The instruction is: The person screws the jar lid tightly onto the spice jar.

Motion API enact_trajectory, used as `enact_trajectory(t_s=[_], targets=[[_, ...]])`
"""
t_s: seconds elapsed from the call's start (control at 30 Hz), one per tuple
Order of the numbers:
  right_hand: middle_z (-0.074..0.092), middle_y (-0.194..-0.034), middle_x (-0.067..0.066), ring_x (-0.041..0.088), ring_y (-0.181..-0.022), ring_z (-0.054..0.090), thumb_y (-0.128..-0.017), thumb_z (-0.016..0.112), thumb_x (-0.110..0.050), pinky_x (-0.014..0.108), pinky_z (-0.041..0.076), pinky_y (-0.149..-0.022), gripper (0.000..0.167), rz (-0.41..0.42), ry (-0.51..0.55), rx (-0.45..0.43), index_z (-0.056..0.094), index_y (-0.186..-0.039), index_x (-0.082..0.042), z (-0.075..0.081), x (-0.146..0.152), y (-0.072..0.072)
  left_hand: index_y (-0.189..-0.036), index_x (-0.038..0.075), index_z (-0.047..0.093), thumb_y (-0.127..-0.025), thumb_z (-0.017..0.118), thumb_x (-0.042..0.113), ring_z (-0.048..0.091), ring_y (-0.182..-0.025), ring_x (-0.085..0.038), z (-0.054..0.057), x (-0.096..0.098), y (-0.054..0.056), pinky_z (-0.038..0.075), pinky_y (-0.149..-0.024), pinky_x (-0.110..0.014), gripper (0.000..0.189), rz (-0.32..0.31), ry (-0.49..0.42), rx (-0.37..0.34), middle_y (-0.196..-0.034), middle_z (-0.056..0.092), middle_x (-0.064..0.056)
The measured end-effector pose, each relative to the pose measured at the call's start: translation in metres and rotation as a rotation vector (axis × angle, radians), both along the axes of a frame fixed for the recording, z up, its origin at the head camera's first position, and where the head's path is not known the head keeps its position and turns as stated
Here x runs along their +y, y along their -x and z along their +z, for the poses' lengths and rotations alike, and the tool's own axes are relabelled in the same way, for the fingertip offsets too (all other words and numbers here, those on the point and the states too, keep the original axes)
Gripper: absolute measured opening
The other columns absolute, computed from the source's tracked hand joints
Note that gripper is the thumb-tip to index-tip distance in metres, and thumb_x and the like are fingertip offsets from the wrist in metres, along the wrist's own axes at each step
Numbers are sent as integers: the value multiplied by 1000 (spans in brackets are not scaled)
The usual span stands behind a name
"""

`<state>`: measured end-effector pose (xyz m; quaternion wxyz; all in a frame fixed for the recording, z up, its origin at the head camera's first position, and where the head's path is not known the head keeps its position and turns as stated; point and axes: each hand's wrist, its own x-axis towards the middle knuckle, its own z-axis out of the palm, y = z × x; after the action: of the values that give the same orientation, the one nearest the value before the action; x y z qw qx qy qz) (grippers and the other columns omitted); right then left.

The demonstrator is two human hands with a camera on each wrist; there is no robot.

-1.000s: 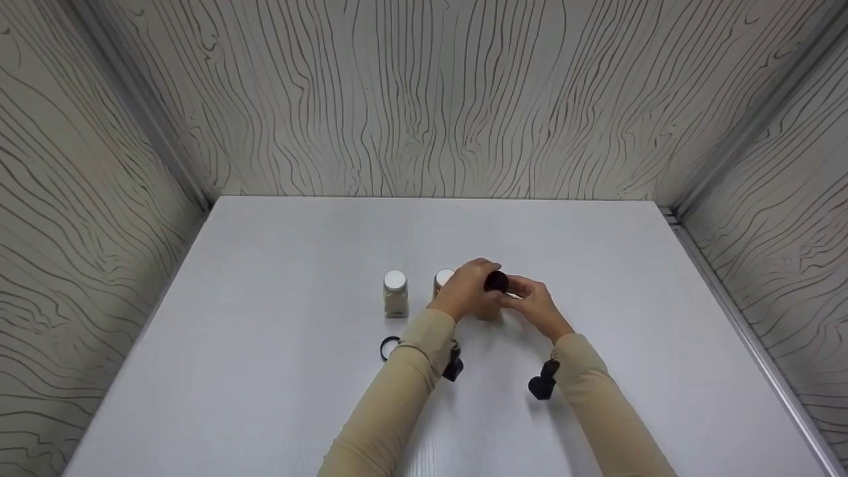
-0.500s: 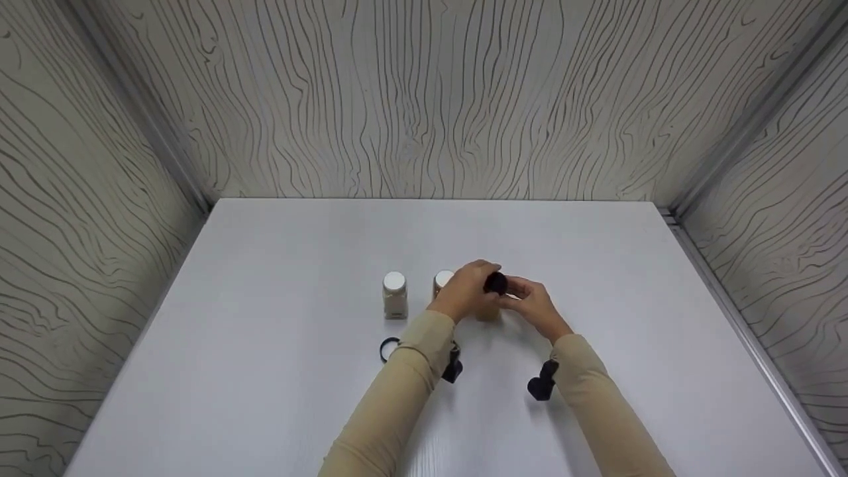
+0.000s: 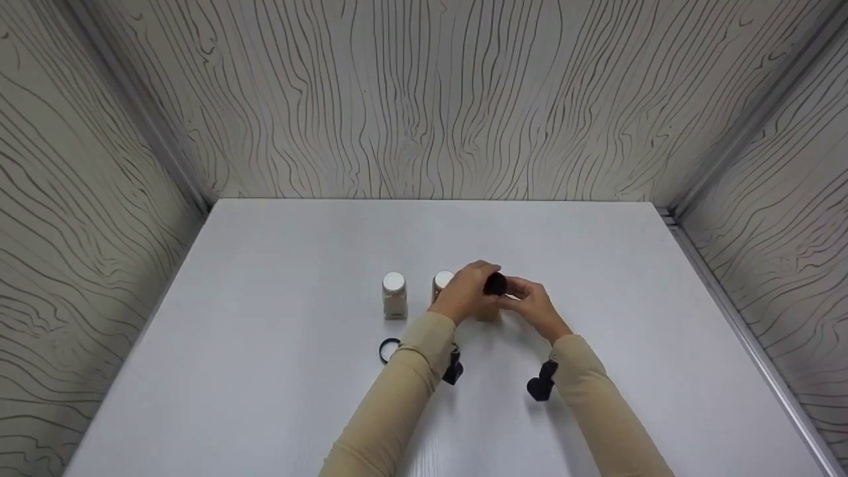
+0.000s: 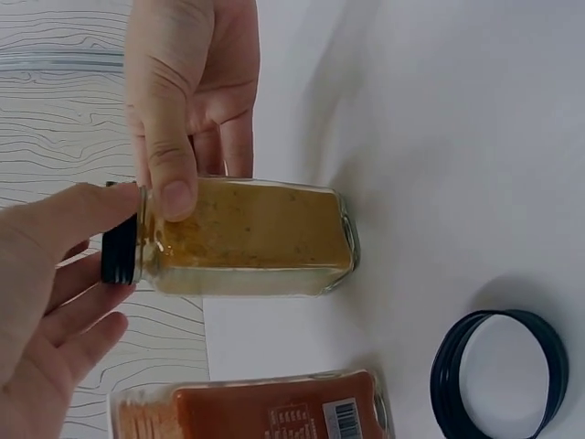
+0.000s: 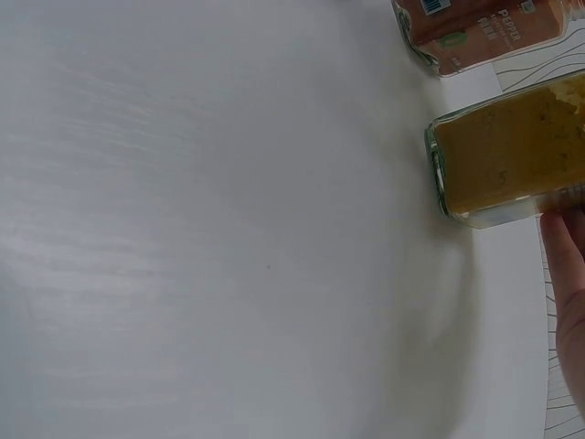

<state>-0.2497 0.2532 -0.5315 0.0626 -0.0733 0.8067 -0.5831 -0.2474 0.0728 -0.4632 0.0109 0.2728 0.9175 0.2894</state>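
Observation:
A squarish glass jar of yellow-brown seasoning [image 4: 251,229] stands between my two hands. My left hand [image 3: 466,289] pinches its black cap [image 3: 495,284] with thumb and fingers. My right hand [image 3: 538,308] grips the glass just below the cap, its thumb across the jar's shoulder in the left wrist view. The right wrist view has the jar's lower part and only the edge of the right hand [image 5: 571,283]. A jar of reddish spice labelled pepper [image 5: 484,32] stands close beside it, partly behind my left hand in the head view.
Left of the pepper jar is another glass jar with pale contents and a white top [image 3: 395,296]. A black ring-shaped lid [image 4: 444,384] lies on the white table [image 3: 278,278], near my left sleeve. Wood-patterned panels [image 3: 411,99] rise behind and at both sides.
Both hands keep their places on the jar and its cap. The jars and the ring-shaped lid have not visibly moved; the head view shifts only very slightly.

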Motion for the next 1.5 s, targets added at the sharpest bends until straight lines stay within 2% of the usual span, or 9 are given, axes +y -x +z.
enact_trajectory(t_s=[0.3, 0.5, 0.63, 0.7, 0.87, 0.93, 1.13, 1.3, 1.5], targets=[[59, -133, 23, 11, -117, 61, -86, 71, -12, 10, 50, -93, 50, -11, -19, -12, 55, -131, 3, 0, -1, 1, -130, 4, 57, -90, 68, 15, 61, -122, -21, -2, 1, 0, 51, -105, -30, 43, 18, 14, 26, -128, 63, -10], [60, -132, 22, 3, -112, 61, -85, 72, -11, 10, 49, -95, 50, -16, -20, -5, 56, -130, 4, 0, -1, 1, -132, 4, 56, -91, 65, 10, 58, -125, -22, 1, 2, 0, 49, -108, -31, 42, -10, 0, -21, -132, 62, -11], [62, -131, 20, 3, -112, 61, -84, 74, -16, 10, 48, -95, 51, -10, -18, 3, 58, -129, 2, 1, -1, 0, -133, 4, 55, -89, 68, 12, 58, -126, -22, 0, 2, 1, 49, -108, -30, 46, -10, 8, -9, -133, 61, -11], [61, -131, 21, 13, -118, 61, -85, 73, -14, 11, 49, -93, 50, -11, -1, -14, 57, -129, 3, 9, -4, -3, -134, 5, 54, -89, 69, 15, 57, -126, -21, -1, 2, 1, 48, -108, -29, 49, 7, 17, -4, -134, 59, -11], [59, -132, 24, 25, -123, 59, -86, 71, -11, 12, 50, -92, 50, -12, -5, -24, 56, -131, 4, 9, -4, -3, -135, 7, 54, -89, 69, 20, 57, -126, -21, -2, 2, 1, 48, -108, -30, 49, 44, 28, -10, -134, 58, -10], [60, -132, 23, 15, -118, 61, -86, 72, -12, 11, 49, -93, 49, -14, -16, -10, 56, -130, 3, 1, -1, 1, -135, 8, 53, -90, 68, 19, 58, -125, -21, -1, 3, 1, 49, -108, -31, 49, 41, 28, -17, -133, 58, -10], [59, -133, 23, -6, -106, 59, -86, 71, -13, 24, 48, -106, 49, 6, -14, -1, 56, -130, 4, 1, 0, 0, -133, 3, 55, -90, 67, 12, 60, -123, -24, -1, 2, 1, 50, -106, -31, 46, -24, -2, 24, -130, 61, -13], [59, -133, 22, 2, -111, 59, -86, 71, -15, 32, 48, -109, 49, 7, -19, 4, 56, -130, 3, 1, 0, 0, -133, 4, 54, -88, 70, 16, 58, -124, -23, -2, 2, 1, 50, -107, -31, 49, -14, 0, 30, -132, 60, -13], [60, -133, 21, 2, -110, 59, -87, 71, -14, 21, 49, -102, 48, -9, -33, -12, 56, -130, 2, 3, -1, 0, -135, 6, 53, -90, 68, 19, 58, -123, -22, -2, 2, 1, 50, -106, -30, 50, 12, 23, 12, -132, 59, -11]])
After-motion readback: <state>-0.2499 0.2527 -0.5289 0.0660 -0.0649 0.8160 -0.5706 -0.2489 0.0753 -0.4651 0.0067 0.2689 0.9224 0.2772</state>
